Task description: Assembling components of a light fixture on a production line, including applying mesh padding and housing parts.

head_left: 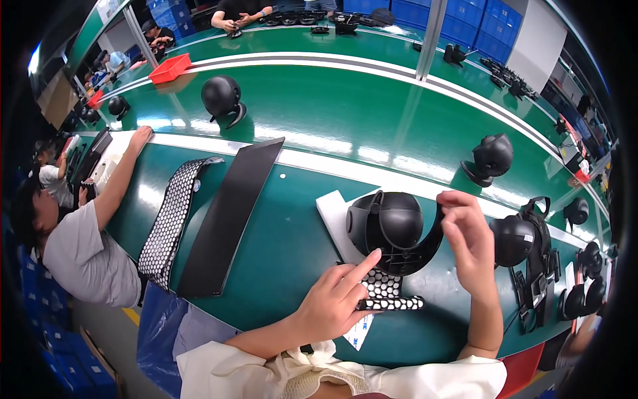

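Both your hands are meeting at a black rounded unit (392,219) on the green bench (279,259)

The unit is sitting right in front of you, a little right of centre, partly over a white sheet (329,211). Your right hand (470,236) is touching the raised end of the unit's curved black band (428,245) with bent fingers; I cannot tell whether they are closing on it. Your left hand (334,299) is pointing its index finger at the unit's lower edge, its other fingers curling in; I cannot tell whether they are gripping the dotted strip (383,284) lying next to them. A white printed slip (359,330) is lying nearer to you.

To your left, a long honeycomb-patterned strip (163,233) and a flat black panel (229,219) are lying side by side, slanting across the bench. To your right, another black unit (510,241) is standing beside a bundle of black straps (535,282).

Beyond the white edging (372,175), a glossy green surface (332,120) is stretching across the room, catching the light and bearing more black units (221,96). A red tray (170,68) is resting on its far side, near a metal post (143,36). Farther back, blue boxes (409,13) are rising in stacks. On your left a co-worker (90,256) in grey is reaching an arm toward the edging, and across the room another person (240,16) is bending both arms over a table
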